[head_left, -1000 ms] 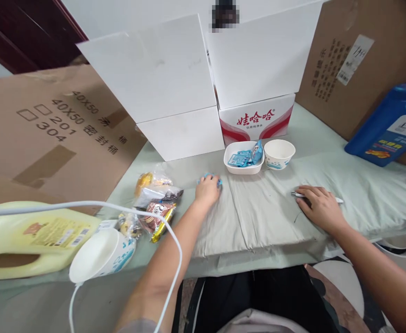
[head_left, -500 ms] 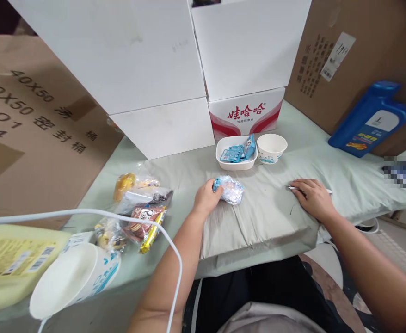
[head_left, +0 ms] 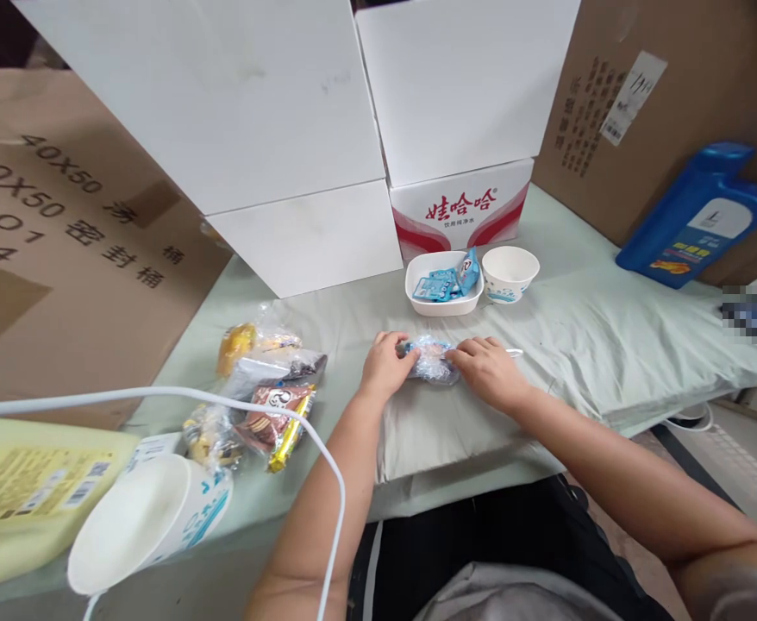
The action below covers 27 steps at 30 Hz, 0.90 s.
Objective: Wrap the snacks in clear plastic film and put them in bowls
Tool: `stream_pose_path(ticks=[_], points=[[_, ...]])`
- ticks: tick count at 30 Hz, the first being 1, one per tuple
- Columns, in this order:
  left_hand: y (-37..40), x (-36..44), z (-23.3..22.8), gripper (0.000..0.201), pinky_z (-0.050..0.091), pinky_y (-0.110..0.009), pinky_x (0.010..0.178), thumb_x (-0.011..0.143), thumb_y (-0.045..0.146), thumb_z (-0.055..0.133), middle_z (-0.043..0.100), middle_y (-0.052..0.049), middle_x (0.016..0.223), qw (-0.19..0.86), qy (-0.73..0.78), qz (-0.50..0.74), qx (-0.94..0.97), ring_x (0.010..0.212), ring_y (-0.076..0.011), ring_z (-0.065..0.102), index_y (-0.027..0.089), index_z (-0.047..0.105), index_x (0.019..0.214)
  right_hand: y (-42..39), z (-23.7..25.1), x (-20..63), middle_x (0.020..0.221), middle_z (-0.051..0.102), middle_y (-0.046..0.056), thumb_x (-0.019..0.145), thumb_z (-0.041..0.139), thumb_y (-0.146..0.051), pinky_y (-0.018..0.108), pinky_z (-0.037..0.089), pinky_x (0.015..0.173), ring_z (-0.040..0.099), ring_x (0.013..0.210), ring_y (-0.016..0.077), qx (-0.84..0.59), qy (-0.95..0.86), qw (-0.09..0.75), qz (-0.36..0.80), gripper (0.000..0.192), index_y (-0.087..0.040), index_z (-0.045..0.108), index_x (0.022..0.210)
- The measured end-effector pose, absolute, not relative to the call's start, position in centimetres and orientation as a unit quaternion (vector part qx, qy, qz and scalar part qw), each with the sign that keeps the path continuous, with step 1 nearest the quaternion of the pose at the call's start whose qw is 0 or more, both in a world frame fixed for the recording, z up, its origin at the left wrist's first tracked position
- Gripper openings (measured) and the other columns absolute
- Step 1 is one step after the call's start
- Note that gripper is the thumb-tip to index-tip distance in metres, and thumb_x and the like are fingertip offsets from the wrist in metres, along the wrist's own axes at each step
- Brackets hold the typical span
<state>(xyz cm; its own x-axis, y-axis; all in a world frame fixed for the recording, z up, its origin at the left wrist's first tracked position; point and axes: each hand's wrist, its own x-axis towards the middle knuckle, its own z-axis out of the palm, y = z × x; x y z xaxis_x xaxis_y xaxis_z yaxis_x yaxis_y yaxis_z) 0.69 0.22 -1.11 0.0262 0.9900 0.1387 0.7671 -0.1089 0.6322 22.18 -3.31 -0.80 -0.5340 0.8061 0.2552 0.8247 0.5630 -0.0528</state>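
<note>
My left hand (head_left: pixel 386 364) is closed on the left end of a small snack package (head_left: pixel 434 360) in crinkled clear wrapping with some blue on it. The package lies on the cloth-covered surface in front of me. My right hand (head_left: pixel 487 369) has its fingertips against the package's right side. A slim white tool (head_left: pixel 515 352) is gripped in that hand, its end sticking out to the right; its tip is hidden, so its exact kind is unclear. Beyond the hands, a white tray (head_left: pixel 444 308) holds several blue packets (head_left: pixel 440 285), beside a white paper bowl (head_left: pixel 509 274).
To the left lie several wrapped snacks (head_left: pixel 275 401), a tipped paper bowl (head_left: pixel 129 517), a pale yellow jug (head_left: pixel 22 492) and a white cable (head_left: pixel 223 402). White boxes (head_left: pixel 314 233) stand at the back, with brown cartons (head_left: pixel 61 259) on both sides. A blue bottle (head_left: pixel 695 216) leans at right.
My right hand, with the slim tool, has moved left from the bare cloth to the package. My left hand still holds the package in about the same place.
</note>
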Motion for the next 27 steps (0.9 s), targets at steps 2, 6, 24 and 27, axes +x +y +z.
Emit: stream_pose_path(ticks=[2,6,24,27], points=[[0.0,0.9,-0.8,0.037,0.05,-0.029,0.08,0.082,0.025,0.064,0.061,-0.008,0.115,0.185,0.604,0.306,0.712,0.078,-0.0151,0.06,0.018,0.062,0.118,-3.2,-1.4,25.1,0.097,0.068,0.009,0.098,0.04,-0.021,0.035,0.034,0.077,0.059,0.088,0.022,-0.493,-0.86,0.124,-0.041,0.03,-0.021,0.066,0.112],[-0.6,1.9,-0.7,0.051,0.051,-0.028,0.079,0.079,0.035,0.07,0.058,-0.006,0.121,0.239,0.526,0.28,0.767,0.081,-0.0146,0.06,0.024,0.058,0.128,-2.6,-1.7,30.4,0.097,0.069,0.012,0.096,0.041,-0.024,0.038,0.037,0.078,0.059,0.092,0.0261,-0.599,-0.788,0.13,-0.061,0.031,-0.019,0.071,0.104],[0.8,-0.1,-0.8,0.012,0.04,-0.019,0.051,0.063,0.018,0.057,0.057,0.004,0.063,0.483,0.577,0.48,0.45,0.053,-0.009,0.05,0.018,0.058,0.076,2.0,-1.2,24.4,0.108,0.067,0.01,0.089,0.054,-0.025,0.038,0.049,0.091,0.061,0.103,0.0217,-0.291,-0.86,0.329,0.26,0.009,-0.02,0.062,0.09],[1.1,-0.8,-0.8,0.022,0.044,-0.02,0.058,0.058,0.011,0.048,0.059,0.002,0.068,0.429,0.613,0.501,0.435,0.06,-0.0101,0.054,0.018,0.057,0.077,1.9,-0.2,25.5,0.098,0.068,0.008,0.088,0.055,-0.025,0.033,0.051,0.08,0.064,0.091,0.0194,-0.315,-0.822,0.335,0.336,0.009,-0.019,0.061,0.092]])
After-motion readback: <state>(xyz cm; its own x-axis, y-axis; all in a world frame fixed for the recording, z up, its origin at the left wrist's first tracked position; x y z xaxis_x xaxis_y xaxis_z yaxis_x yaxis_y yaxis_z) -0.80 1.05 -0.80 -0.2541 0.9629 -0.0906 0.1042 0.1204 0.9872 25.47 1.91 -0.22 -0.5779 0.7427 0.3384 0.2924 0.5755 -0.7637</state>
